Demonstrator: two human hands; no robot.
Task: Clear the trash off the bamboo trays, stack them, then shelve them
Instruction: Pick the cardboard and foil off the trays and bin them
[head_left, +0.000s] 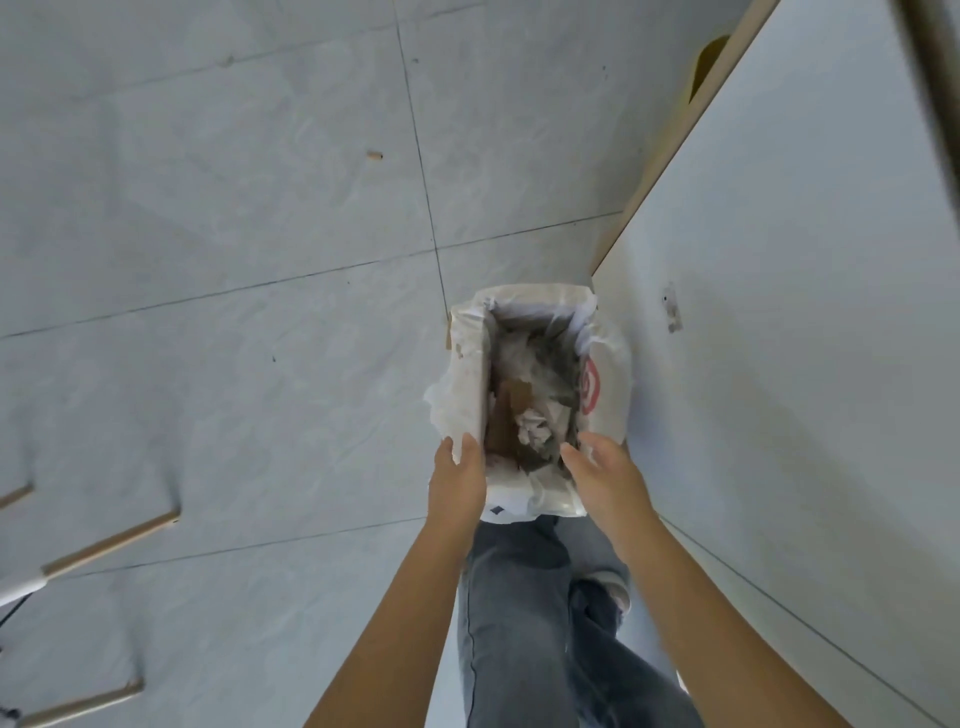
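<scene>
Item one: a small rectangular bin (530, 400) on the tiled floor (218, 260), lined with a white plastic bag (465, 384) whose edges fold over the rim; a red mark shows on the bag's right side. Inside we see crumpled paper (535, 431), brown scraps and grey wrappers. Item two: our left hand (457, 480), fingers loosely spread and holding nothing, resting against the bin's near left edge on the bag. Item three: our right hand (605, 478), likewise spread and empty, just above the near right corner of the bin. Item four: our legs in grey jeans (519, 623) directly below the bin. Item five: a white desk (805, 312) with a wooden edge just beside the bin on the right. The bamboo trays do not appear in view.
</scene>
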